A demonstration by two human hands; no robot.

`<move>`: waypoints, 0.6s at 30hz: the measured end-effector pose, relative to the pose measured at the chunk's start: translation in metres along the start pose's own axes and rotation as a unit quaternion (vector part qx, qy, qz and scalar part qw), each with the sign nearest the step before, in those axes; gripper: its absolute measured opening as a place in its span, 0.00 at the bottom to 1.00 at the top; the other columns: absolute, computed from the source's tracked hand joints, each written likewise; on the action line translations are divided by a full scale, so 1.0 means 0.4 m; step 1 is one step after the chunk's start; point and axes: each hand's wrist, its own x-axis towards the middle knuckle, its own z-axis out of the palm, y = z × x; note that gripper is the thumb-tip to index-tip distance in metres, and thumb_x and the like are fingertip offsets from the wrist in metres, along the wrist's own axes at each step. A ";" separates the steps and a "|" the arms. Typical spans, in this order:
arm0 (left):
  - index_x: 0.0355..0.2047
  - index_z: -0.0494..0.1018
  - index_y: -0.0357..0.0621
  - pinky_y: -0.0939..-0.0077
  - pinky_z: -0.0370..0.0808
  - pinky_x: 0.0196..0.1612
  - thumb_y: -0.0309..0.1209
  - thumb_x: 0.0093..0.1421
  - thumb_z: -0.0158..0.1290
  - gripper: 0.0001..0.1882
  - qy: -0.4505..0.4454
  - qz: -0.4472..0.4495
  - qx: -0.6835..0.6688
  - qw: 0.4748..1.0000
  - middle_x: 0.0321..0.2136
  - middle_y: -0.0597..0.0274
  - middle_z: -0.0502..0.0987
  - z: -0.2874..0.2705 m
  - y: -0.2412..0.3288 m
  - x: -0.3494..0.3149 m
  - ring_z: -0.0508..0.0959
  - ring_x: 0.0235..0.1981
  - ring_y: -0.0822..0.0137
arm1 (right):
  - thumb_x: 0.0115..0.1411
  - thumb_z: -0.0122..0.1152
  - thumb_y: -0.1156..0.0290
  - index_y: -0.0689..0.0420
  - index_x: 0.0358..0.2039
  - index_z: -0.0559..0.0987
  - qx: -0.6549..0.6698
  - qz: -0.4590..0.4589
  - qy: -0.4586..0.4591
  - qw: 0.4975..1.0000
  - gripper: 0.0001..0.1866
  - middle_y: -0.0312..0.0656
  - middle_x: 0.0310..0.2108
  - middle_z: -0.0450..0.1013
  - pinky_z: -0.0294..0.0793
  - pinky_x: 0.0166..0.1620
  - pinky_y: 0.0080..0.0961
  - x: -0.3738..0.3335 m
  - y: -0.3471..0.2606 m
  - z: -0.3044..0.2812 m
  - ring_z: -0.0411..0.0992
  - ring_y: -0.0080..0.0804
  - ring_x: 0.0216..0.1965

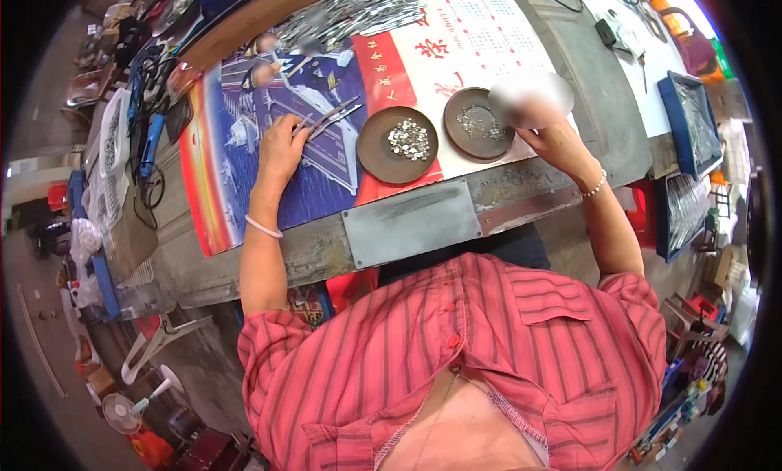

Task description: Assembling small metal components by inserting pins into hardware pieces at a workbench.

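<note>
Prong direction: slim grey metal tweezers (336, 112) slant forward and rightward, tips away from the person, long axis aimed past the far side of the left round brown dish (375, 166).
Poster print: bold red characters and small rows of figures mark the glossy multicoloured poster (236, 194) underneath.
Prong look: thin, straight, tips slightly parted.
Tweezers' place: above the poster's blue part, left of both dishes.
Left hand (281, 149): closed around the tweezers.
Right hand (562, 145): at the right round brown dish (476, 100), well apart from the left; blur hides its grip, so I cannot tell.

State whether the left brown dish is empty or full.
Neither: small shiny pieces cover part of the dish, leaving bare brown bottom showing around them.
</note>
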 end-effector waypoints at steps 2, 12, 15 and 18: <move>0.33 0.73 0.38 0.60 0.70 0.35 0.31 0.55 0.54 0.09 0.002 0.018 -0.023 1.000 0.30 0.49 0.74 -0.003 0.032 0.010 0.75 0.31 0.48 | 0.55 0.56 0.75 0.64 0.30 0.71 -0.032 -0.001 0.008 0.999 0.06 0.47 0.30 0.68 0.67 0.35 0.33 0.014 0.012 0.011 0.69 0.43 0.30; 0.45 0.67 0.35 0.85 0.65 0.26 0.29 0.58 0.54 0.17 0.025 -0.061 -0.329 0.942 0.27 0.66 0.70 -0.071 0.262 -0.169 0.69 0.24 0.81 | 0.49 0.57 0.74 0.61 0.28 0.72 -0.247 -0.030 -0.060 0.967 0.07 0.46 0.30 0.70 0.71 0.37 0.34 0.119 0.025 0.069 0.72 0.43 0.34; 0.44 0.68 0.36 0.86 0.67 0.29 0.29 0.61 0.51 0.13 0.013 -0.047 -0.435 0.899 0.27 0.67 0.71 -0.034 0.307 -0.240 0.70 0.25 0.80 | 0.46 0.57 0.75 0.60 0.28 0.72 -0.285 -0.075 -0.095 0.951 0.07 0.46 0.29 0.71 0.72 0.37 0.34 0.147 0.015 0.075 0.73 0.41 0.33; 0.43 0.69 0.35 0.85 0.70 0.31 0.28 0.63 0.49 0.11 -0.030 -0.044 -0.484 0.874 0.27 0.66 0.73 -0.015 0.360 -0.271 0.71 0.26 0.79 | 0.45 0.57 0.75 0.61 0.26 0.72 -0.311 -0.102 -0.154 0.932 0.06 0.47 0.26 0.71 0.72 0.37 0.34 0.167 0.021 0.072 0.73 0.41 0.32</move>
